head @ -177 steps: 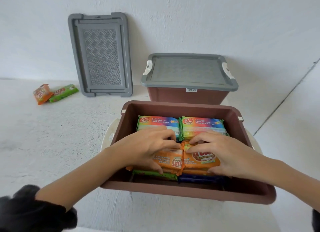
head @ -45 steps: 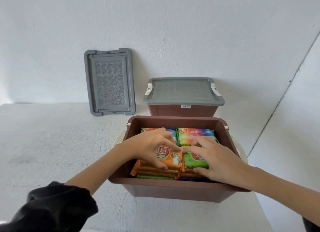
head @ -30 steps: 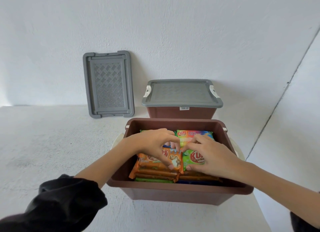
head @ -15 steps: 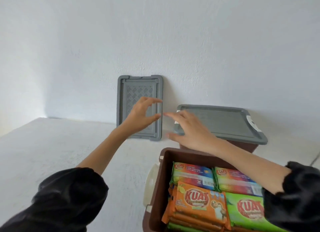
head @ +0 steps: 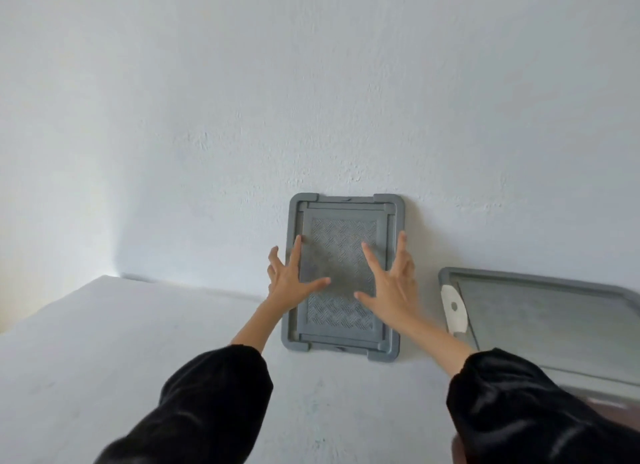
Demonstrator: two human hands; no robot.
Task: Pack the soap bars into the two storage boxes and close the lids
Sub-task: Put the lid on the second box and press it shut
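A grey box lid [head: 343, 236] with a woven pattern leans upright against the white wall. My left hand [head: 289, 280] is spread open at its left edge, fingers apart, holding nothing. My right hand [head: 391, 283] is spread open at its right edge, also holding nothing. Whether the fingers touch the lid I cannot tell. At the right stands a brown storage box with its grey lid [head: 550, 321] on and a white latch [head: 454, 309] at its end. The open box with the soap bars is out of view.
The white floor [head: 121, 359] meets the white wall [head: 311, 99] just behind the leaning lid. My black sleeves [head: 214, 397] fill the lower part of the view.
Both hands left the soap bars in the open box and reached forward to either side of the leaning lid. The view swung up and left, and the open box dropped out of sight.
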